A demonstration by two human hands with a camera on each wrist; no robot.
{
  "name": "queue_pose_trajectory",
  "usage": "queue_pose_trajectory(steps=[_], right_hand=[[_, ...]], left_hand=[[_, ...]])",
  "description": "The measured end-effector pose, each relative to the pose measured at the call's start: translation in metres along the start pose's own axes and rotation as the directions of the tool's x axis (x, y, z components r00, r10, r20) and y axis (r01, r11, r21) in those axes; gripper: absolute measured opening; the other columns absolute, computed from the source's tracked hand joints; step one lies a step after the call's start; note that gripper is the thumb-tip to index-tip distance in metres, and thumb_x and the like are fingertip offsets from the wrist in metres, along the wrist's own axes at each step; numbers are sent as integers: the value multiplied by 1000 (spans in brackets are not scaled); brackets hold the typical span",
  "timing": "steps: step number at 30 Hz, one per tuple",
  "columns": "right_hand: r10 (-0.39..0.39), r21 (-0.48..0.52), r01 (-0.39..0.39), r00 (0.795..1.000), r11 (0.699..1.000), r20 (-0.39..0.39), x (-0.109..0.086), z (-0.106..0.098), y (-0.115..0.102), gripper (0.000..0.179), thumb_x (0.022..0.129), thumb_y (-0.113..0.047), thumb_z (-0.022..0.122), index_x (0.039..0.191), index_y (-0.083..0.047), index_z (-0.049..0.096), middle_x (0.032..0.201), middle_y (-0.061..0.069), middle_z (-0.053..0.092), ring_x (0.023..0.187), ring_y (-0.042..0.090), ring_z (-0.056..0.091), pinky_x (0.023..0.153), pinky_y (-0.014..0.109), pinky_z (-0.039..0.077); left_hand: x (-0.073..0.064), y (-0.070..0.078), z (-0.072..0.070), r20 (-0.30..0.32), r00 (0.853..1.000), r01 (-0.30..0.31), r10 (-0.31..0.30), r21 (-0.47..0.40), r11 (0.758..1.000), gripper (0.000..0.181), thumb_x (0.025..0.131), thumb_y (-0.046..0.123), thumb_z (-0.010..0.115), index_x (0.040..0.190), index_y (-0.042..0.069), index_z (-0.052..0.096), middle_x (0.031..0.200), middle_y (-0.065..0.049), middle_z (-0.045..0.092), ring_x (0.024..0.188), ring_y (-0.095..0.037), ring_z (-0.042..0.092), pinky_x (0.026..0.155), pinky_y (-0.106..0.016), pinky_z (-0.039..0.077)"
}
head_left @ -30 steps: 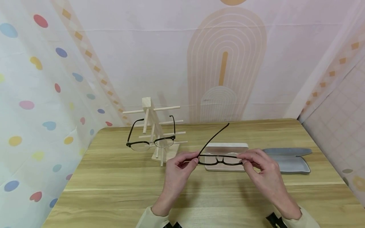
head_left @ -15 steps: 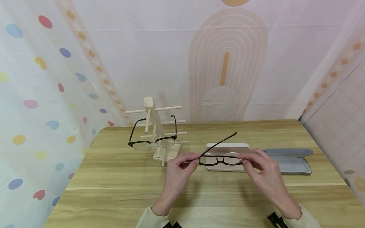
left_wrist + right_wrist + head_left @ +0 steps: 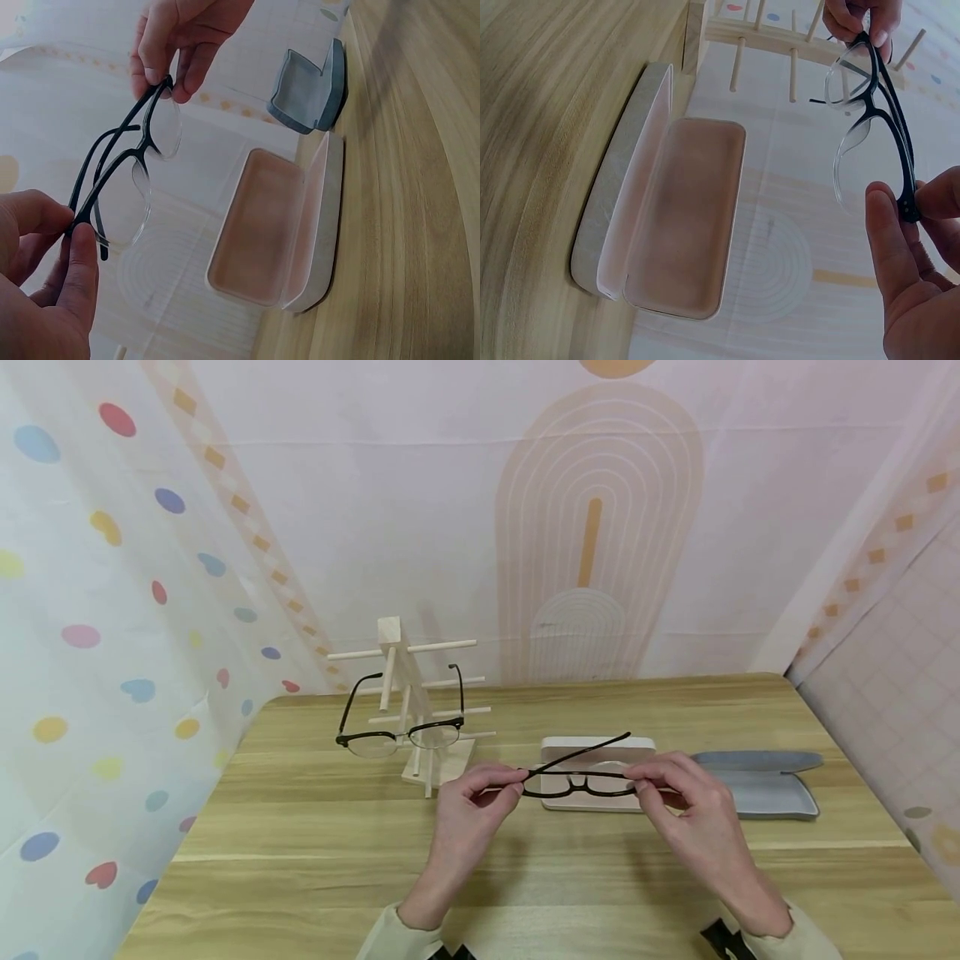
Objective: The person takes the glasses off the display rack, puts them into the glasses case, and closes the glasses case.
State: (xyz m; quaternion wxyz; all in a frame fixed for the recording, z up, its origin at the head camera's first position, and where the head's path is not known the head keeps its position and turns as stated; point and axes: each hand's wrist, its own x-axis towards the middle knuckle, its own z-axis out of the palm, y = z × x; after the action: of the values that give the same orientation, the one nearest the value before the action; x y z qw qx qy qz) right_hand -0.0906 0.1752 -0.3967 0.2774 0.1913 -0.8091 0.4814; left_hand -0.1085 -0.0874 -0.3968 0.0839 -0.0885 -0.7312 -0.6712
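Observation:
A pair of black-framed eyeglasses (image 3: 576,787) is held up between both hands, over the table. My left hand (image 3: 474,810) pinches the frame's left corner by the hinge, thumb against fingers. At the opposite corner my right hand (image 3: 693,810) pinches the frame likewise. One temple angles inward behind the lenses in the head view. In the left wrist view the eyeglasses (image 3: 141,154) hang beside an open case with a pink lining (image 3: 251,232). The right wrist view shows the eyeglasses (image 3: 870,112) with both hands at their ends.
Behind the hands lies the open pink-lined case (image 3: 597,743). An open grey-blue case (image 3: 772,793) sits to its right. At left, a wooden peg stand (image 3: 389,631) bears other eyeglasses (image 3: 367,745). A patterned curtain (image 3: 420,527) hangs behind the table.
The temple at the left hinge has swung down and inward toward the lenses. Both hands keep their pinch on the eyeglasses and have barely moved.

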Motion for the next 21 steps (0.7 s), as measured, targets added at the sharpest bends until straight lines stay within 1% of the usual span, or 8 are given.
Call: queue_pose_trajectory(steps=[4, 8, 15, 21], right_hand=[[-3, -9, 3, 1000, 1000, 2, 0, 1, 0, 35, 87, 17, 68, 102, -13, 78, 98, -1, 70, 82, 3, 67, 71, 13, 57], [3, -2, -3, 1000, 1000, 2, 0, 1, -1, 34, 86, 18, 69, 101, -11, 79, 99, 0, 69, 82, 3, 67, 71, 13, 57], [19, 14, -19, 1000, 1000, 8, -1, 1, -2, 32, 87, 18, 68, 100, -10, 79, 101, 1, 66, 83, 5, 67, 70, 14, 58], [25, 4, -25, 1000, 1000, 17, -2, 0, -2, 33, 87, 17, 68, 100, -11, 79, 101, -1, 65, 82, 4, 66, 71, 14, 57]], left_hand=[[0, 0, -1, -1, 1000, 1, -1, 7, 1000, 17, 86, -9, 73, 95, 2, 82, 100, -11, 74, 91, -10, 69, 81, -22, 60], [-1, 0, -1, 5, 1000, 2, -2, 20, 1000, 17, 86, -9, 73, 94, 3, 83, 99, -10, 74, 91, -10, 69, 80, -22, 59], [-2, -1, -2, 10, 1000, -18, 18, 50, 999, 21, 85, -9, 73, 94, 6, 83, 98, -7, 74, 92, -11, 68, 80, -21, 58], [-2, 0, -2, 11, 1000, -25, 24, 70, 997, 21, 85, -8, 73, 93, 7, 84, 98, -6, 74, 90, -9, 68, 79, -20, 58]])
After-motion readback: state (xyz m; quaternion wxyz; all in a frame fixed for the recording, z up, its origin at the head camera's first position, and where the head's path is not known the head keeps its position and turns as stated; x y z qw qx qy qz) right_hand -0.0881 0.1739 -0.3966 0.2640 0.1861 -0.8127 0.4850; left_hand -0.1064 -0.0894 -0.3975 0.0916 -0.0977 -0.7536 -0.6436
